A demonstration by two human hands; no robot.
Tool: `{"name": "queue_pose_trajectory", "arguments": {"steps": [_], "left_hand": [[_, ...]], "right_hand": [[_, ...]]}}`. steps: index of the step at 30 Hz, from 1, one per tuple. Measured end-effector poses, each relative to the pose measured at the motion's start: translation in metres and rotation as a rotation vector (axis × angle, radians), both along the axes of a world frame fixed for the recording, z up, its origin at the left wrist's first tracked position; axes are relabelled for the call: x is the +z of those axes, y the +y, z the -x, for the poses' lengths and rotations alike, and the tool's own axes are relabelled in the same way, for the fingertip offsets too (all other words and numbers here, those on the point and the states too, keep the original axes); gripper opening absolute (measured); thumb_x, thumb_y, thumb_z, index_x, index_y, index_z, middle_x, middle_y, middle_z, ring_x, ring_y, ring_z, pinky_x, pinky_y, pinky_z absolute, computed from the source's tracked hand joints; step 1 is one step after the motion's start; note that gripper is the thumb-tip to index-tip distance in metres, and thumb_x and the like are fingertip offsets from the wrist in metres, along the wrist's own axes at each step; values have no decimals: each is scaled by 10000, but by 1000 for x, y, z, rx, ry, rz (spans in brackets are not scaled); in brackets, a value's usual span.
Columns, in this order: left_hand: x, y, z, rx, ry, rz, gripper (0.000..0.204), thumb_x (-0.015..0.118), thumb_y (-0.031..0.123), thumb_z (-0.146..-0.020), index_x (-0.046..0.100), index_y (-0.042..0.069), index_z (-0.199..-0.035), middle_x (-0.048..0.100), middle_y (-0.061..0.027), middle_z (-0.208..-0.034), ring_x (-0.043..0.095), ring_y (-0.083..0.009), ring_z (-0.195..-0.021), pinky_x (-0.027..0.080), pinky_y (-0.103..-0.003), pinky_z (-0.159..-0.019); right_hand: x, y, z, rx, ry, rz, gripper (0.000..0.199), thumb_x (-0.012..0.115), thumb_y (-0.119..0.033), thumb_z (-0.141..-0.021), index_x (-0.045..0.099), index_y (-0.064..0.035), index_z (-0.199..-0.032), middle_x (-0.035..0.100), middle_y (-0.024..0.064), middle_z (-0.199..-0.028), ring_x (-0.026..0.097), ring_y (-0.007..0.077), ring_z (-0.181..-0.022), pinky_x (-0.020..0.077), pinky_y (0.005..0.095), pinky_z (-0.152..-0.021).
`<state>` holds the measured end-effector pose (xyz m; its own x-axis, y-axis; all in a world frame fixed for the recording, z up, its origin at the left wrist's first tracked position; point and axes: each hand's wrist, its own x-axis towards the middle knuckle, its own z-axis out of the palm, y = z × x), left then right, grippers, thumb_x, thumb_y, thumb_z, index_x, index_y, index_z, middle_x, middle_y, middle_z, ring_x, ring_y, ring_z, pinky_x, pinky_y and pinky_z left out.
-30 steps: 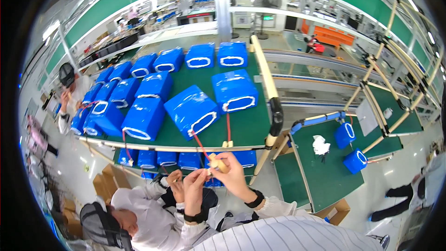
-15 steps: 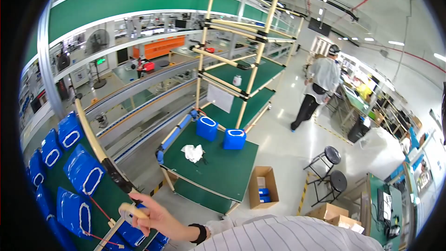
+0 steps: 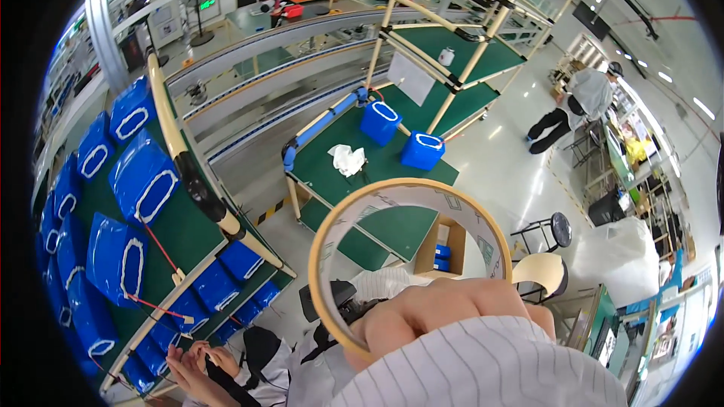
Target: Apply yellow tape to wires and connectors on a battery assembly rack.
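Observation:
Close in front of the camera, my right hand (image 3: 452,309) is closed on a roll of tape (image 3: 318,275). The roll is a thin tan ring with a pale, printed inner core, and it stands upright with its opening toward me. A striped white sleeve (image 3: 483,365) covers that forearm. Through the ring show part of a green table and an open cardboard box (image 3: 455,237). My left hand is not in view. At the lower left, another person's hands (image 3: 200,369) are close together beside the rack of blue packs (image 3: 145,177); what they hold is too small to tell.
The rack at the left bears several blue packs, red wires and a tan-and-black rail (image 3: 185,173). Ahead, a green table (image 3: 313,173) carries two blue packs (image 3: 381,122) and a crumpled white cloth (image 3: 347,160). A black stool (image 3: 559,230) and a person (image 3: 581,102) are at the right.
My right hand has moved from the rack's rail to close before the camera, bringing the tape roll. The view has shifted, and another person's hands now show at lower left.

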<state>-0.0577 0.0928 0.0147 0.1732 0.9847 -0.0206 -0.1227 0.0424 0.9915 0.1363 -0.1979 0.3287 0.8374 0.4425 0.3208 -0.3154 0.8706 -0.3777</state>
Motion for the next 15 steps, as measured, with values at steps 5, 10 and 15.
{"name": "queue_pose_trajectory", "arguments": {"steps": [5,10,15], "left_hand": [[-7,-7,23,122,113,-53,435,467,375,-1064,600,-11,-1216,639,-65,-926,611,-133,-840,486,-247,-795],[-6,-16,41,198,72,-54,432,468,360,-1066,599,-28,-1205,627,-62,-934,593,-119,-835,478,-245,-784],[-1,-30,51,245,76,-45,429,468,355,-1067,599,-32,-1201,625,-60,-933,588,-118,-826,476,-245,-778]], "right_hand": [[-4,9,-20,277,-287,191,207,633,-371,-892,629,-184,-804,651,-6,-854,600,220,-830,488,355,-730],[-14,20,-38,425,-499,218,203,630,-366,-896,630,-180,-814,653,1,-861,604,223,-834,491,357,-732],[-21,32,-54,522,-591,195,199,627,-361,-899,632,-177,-823,655,7,-869,607,227,-838,495,359,-733]]}}
